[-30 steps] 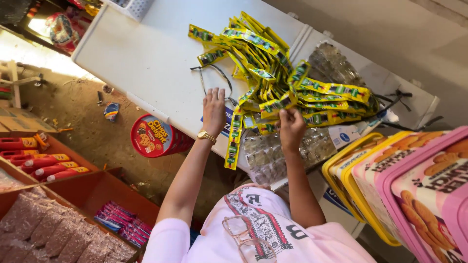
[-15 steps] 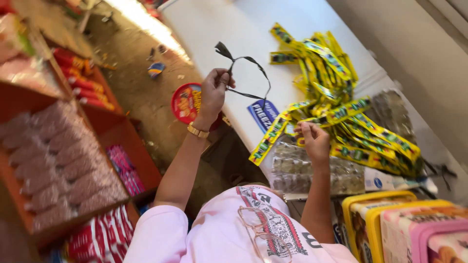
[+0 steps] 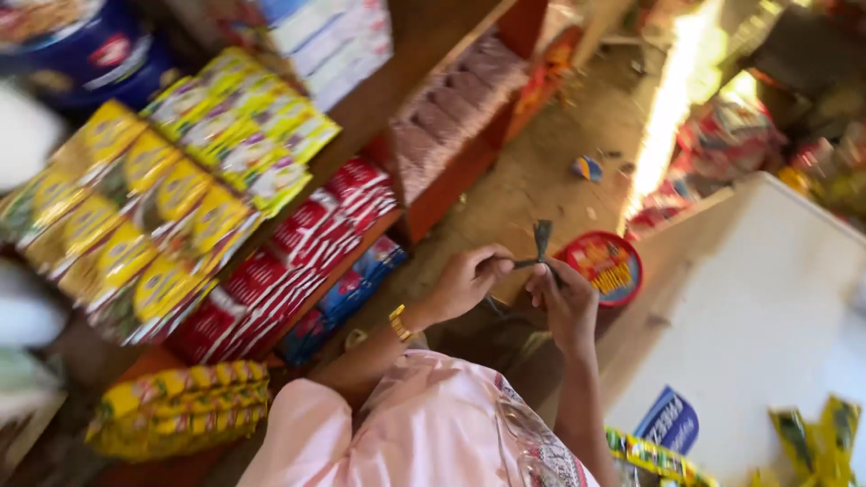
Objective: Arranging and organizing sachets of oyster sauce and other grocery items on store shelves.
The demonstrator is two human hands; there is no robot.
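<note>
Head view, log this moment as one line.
left hand: pinching dark cord | right hand: on same cord | below: round red lid, dirt floor

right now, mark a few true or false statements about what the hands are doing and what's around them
1. Both hands, the left hand and the right hand, meet on a thin dark strap. True.
2. The left wrist carries a gold-coloured watch. True.
3. The round red lid is gripped in the right hand. False: it lies on the ground just beyond the hands, apart from them.
4. The red packets sit on the white surface. False: they are stacked on the wooden shelf to the left; the white surface is on the right.
5. The person wears a pale pink top. True.
</note>
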